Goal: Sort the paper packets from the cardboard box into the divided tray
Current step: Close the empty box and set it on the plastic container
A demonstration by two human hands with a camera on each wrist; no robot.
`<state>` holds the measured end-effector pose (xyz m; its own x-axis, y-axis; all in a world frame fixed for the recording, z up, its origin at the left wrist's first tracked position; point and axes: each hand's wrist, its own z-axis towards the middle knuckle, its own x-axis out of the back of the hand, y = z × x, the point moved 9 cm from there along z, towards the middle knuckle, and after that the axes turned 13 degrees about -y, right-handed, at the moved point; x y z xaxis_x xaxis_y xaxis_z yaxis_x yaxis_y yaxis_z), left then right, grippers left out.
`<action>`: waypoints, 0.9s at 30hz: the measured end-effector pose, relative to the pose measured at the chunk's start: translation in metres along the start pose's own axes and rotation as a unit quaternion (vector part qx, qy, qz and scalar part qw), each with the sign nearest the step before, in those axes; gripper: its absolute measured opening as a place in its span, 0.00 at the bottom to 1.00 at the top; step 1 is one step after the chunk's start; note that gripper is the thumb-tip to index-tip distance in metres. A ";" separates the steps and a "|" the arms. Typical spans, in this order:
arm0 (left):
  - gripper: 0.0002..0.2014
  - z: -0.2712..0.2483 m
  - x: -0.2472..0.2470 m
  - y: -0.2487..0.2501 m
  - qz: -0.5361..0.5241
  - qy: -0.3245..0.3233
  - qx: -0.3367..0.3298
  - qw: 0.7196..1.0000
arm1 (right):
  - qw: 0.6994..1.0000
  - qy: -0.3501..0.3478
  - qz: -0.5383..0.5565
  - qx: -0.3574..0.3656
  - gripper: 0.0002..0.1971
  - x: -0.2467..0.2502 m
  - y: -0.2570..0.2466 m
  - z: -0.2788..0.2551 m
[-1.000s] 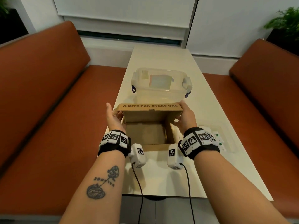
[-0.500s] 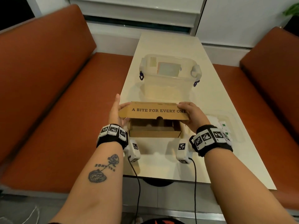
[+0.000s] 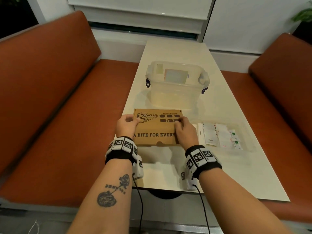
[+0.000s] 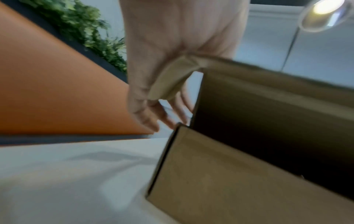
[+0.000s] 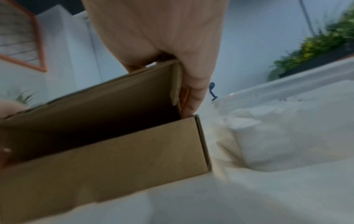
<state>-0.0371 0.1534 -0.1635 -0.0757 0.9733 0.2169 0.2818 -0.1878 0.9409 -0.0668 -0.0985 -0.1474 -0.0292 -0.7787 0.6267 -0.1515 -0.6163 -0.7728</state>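
The room I look down into is dim and warm-toned, and the pale table [image 3: 219, 105] catches soft light from above. My wrists throw faint shadows onto it low in the frame. Straight lines bow toward the edges of the head view. Both wrist views are smeared with blur, and a ceiling lamp [image 4: 323, 9] flares at the upper right of the left one.
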 end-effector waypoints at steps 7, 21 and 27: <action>0.19 -0.014 -0.003 -0.020 0.144 0.090 0.139 0.976 | 0.985 0.012 -0.166 -0.033 0.23 -0.015 -0.001 -0.008; 0.27 -0.012 -0.004 -0.024 0.287 0.083 0.137 0.945 | 0.986 -0.009 -0.122 -0.109 0.30 -0.021 0.005 -0.016; 0.31 0.002 0.003 -0.027 0.251 0.063 0.178 0.950 | 0.983 -0.022 -0.004 -0.184 0.21 -0.014 0.006 -0.007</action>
<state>-0.0435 0.1618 -0.1890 0.0448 0.7453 0.6652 0.6160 -0.5448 0.5690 -0.0743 -0.0904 -0.1598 0.0141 -0.7835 0.6212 -0.4985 -0.5441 -0.6749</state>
